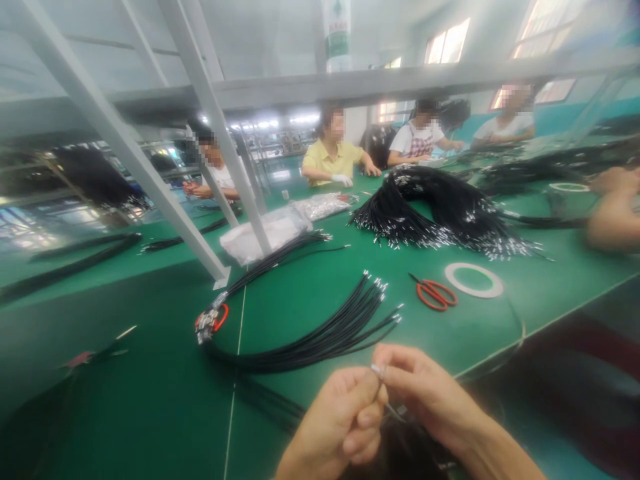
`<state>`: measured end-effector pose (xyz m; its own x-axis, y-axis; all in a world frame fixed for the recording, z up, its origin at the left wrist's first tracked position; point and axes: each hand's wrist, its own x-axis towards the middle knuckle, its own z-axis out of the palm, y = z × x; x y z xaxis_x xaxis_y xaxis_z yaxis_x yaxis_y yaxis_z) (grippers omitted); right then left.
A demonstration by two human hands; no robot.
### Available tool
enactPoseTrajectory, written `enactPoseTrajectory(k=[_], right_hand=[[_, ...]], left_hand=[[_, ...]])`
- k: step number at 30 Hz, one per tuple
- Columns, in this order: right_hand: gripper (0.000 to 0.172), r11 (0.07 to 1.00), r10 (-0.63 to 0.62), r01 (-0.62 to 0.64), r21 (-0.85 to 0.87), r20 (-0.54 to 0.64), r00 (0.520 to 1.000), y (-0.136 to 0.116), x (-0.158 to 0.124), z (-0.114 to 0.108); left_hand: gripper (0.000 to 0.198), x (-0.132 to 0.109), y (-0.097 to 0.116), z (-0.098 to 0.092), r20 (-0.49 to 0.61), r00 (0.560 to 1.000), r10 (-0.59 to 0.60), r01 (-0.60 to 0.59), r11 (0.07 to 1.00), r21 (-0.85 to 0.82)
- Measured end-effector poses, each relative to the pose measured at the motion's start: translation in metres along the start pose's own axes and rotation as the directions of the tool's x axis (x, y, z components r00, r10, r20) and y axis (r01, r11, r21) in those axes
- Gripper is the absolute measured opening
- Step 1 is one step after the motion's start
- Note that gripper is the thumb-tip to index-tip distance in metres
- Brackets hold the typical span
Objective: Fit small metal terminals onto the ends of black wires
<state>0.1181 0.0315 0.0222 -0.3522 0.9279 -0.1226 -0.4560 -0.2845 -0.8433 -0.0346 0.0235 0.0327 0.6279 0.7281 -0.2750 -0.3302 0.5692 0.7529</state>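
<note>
Near the table's front edge my left hand [346, 415] is closed, its thumb and fingers wrapped round a thin cable with a small silver tip [376, 369]. My right hand [421, 381] meets it there, thumb and forefinger pinched at that tip. A thin pale strand [396, 413] hangs below the fingers; which piece it belongs to I cannot tell. Just beyond both hands lies a curved bundle of black cables [300, 350] with silver ends, gathered at the left. Red-handled scissors [436, 294] and a white tape roll [474, 280] lie farther right.
A large heap of black cables [435, 200] covers the far right of the green table [310, 290]. Clear plastic bags [270, 233] lie beside a slanting grey post [165, 200]. Several co-workers sit across the table, and another person's arm [617, 210] reaches in at right.
</note>
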Motion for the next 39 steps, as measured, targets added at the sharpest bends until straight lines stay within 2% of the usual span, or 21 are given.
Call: enactPoseTrajectory(k=[2, 4, 7, 9, 12, 16, 19, 21, 23, 24, 26, 27, 29, 31, 32, 34, 36, 39], right_hand=[[0.029, 1.0, 0.012, -0.01, 0.025, -0.061, 0.998, 0.002, -0.003, -0.003], [0.027, 0.999, 0.007, -0.002, 0.041, -0.126, 0.992, 0.003, -0.009, -0.009], [0.023, 0.999, -0.001, 0.011, 0.043, -0.216, 0.976, 0.0, -0.025, -0.021], [0.024, 0.999, -0.01, 0.018, 0.027, -0.261, 0.965, -0.005, -0.035, -0.025], [0.027, 1.0, -0.031, 0.029, -0.011, -0.285, 0.958, -0.01, -0.045, -0.026], [0.029, 0.998, -0.027, 0.012, -0.057, -0.274, 0.961, -0.009, -0.051, -0.025], [0.031, 0.992, -0.036, 0.001, -0.122, -0.282, 0.959, -0.006, -0.054, -0.027], [0.033, 0.985, -0.054, -0.002, -0.174, -0.318, 0.947, -0.006, -0.058, -0.031], [0.032, 0.984, -0.067, -0.002, -0.179, -0.379, 0.923, -0.006, -0.06, -0.036], [0.032, 0.986, -0.073, 0.003, -0.167, -0.41, 0.909, -0.007, -0.061, -0.039], [0.032, 0.99, -0.077, 0.014, -0.143, -0.447, 0.891, -0.008, -0.061, -0.045], [0.033, 0.99, -0.075, 0.014, -0.138, -0.451, 0.889, -0.008, -0.061, -0.046], [0.033, 0.99, -0.062, -0.001, -0.143, -0.439, 0.896, -0.008, -0.061, -0.046], [0.033, 0.986, -0.049, -0.023, -0.166, -0.415, 0.908, -0.008, -0.061, -0.041], [0.033, 0.98, -0.048, -0.034, -0.195, -0.4, 0.915, -0.008, -0.062, -0.037], [0.032, 0.956, -0.044, -0.066, -0.286, -0.36, 0.932, -0.009, -0.064, -0.03], [0.031, 0.915, -0.043, -0.089, -0.394, -0.314, 0.948, -0.011, -0.066, -0.027], [0.03, 0.86, -0.016, -0.111, -0.499, -0.242, 0.97, -0.012, -0.066, -0.031]], left_hand=[[0.039, 0.003, -0.005, 0.007, -0.116, 0.987, 0.112, -0.095, 0.984, 0.148], [0.038, 0.007, -0.011, 0.014, -0.206, 0.955, 0.216, -0.142, 0.936, 0.323], [0.027, 0.011, -0.021, 0.02, -0.272, 0.91, 0.314, -0.137, 0.844, 0.519], [0.019, 0.012, -0.027, 0.022, -0.286, 0.87, 0.402, -0.122, 0.737, 0.665], [0.017, 0.013, -0.036, 0.023, -0.232, 0.83, 0.508, -0.114, 0.56, 0.82], [0.012, 0.014, -0.044, 0.024, -0.118, 0.785, 0.608, -0.143, 0.364, 0.92], [0.018, 0.016, -0.053, 0.025, 0.04, 0.722, 0.691, -0.182, 0.134, 0.974], [0.023, 0.017, -0.063, 0.024, 0.141, 0.69, 0.71, -0.167, -0.034, 0.985], [0.03, 0.018, -0.075, 0.021, 0.166, 0.689, 0.705, -0.134, -0.102, 0.986], [0.032, 0.018, -0.081, 0.018, 0.151, 0.709, 0.689, -0.126, -0.088, 0.988], [0.025, 0.015, -0.089, 0.014, 0.087, 0.789, 0.608, -0.133, 0.03, 0.991], [0.02, 0.014, -0.091, 0.012, 0.049, 0.835, 0.547, -0.14, 0.126, 0.982], [0.028, 0.009, -0.086, 0.01, -0.042, 0.895, 0.445, -0.133, 0.355, 0.925], [0.035, 0.006, -0.072, 0.012, -0.141, 0.894, 0.426, -0.121, 0.533, 0.838], [0.035, 0.005, -0.064, 0.014, -0.177, 0.877, 0.447, -0.127, 0.57, 0.812], [0.03, 0.005, -0.049, 0.021, -0.178, 0.847, 0.5, -0.169, 0.572, 0.803], [0.026, 0.007, -0.038, 0.028, -0.126, 0.843, 0.523, -0.222, 0.551, 0.804], [0.018, 0.01, -0.033, 0.034, -0.108, 0.84, 0.531, -0.235, 0.537, 0.81]])
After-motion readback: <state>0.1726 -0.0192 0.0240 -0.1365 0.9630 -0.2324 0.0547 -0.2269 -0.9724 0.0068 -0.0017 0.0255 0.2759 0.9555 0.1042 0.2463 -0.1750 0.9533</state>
